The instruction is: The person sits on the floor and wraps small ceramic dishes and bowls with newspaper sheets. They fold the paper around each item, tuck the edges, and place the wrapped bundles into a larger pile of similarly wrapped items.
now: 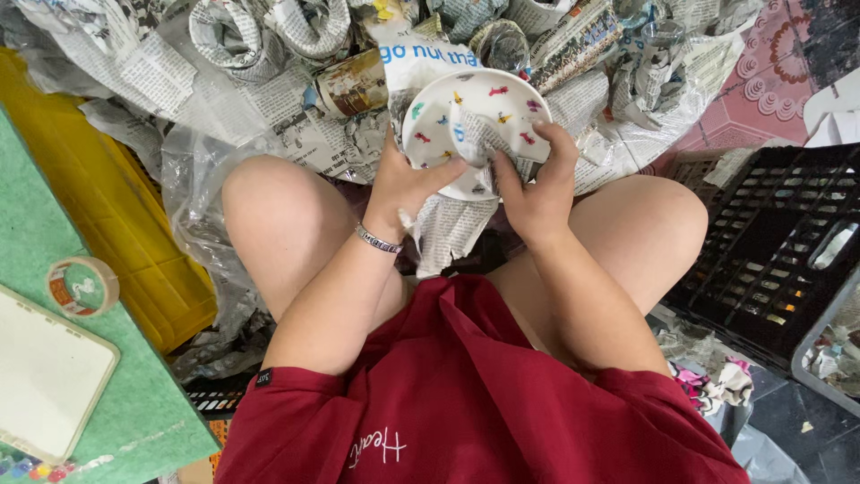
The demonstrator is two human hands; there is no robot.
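Note:
A white round dish [484,108] with small coloured shapes printed on it is held above my lap, its face tilted towards me. My left hand [403,184] grips its lower left rim. My right hand [537,184] grips the lower right rim and presses a sheet of newspaper [448,229] against the dish. The sheet hangs down between my knees and a strip of it lies across the dish's middle.
A heap of crumpled newspaper and wrapped pieces [296,54] lies ahead, with a printed mug [351,82] in it. A yellow crate [116,215] and green table [36,224] with a tape roll [82,285] stand left. A black crate [779,242] stands right.

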